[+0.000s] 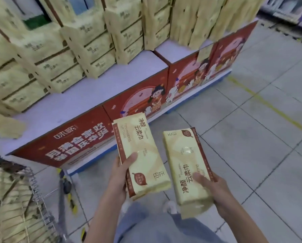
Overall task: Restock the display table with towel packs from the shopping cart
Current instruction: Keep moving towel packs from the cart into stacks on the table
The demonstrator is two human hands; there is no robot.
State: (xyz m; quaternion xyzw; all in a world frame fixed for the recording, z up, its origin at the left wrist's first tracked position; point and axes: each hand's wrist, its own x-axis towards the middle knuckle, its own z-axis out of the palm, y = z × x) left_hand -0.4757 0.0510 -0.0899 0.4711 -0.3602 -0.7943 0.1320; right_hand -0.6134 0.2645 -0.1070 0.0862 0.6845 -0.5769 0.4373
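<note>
My left hand [119, 174] grips a cream towel pack with dark red edging [143, 142], thumb on top; a second pack seems to lie under it. My right hand [215, 188] holds another cream towel pack [183, 158], thumb across its printed face. Both packs hang over the floor just in front of the display table [73, 109], whose white top carries stacks of the same cream packs [59, 50]. The wire shopping cart [32, 195] at lower left holds more packs.
The table's front is a red printed panel [87, 137] with cartoon figures. A bare strip of white tabletop runs along its front edge. Grey tiled floor [252, 137] with a yellow line lies to the right. Shelving stands at the far upper right [287, 9].
</note>
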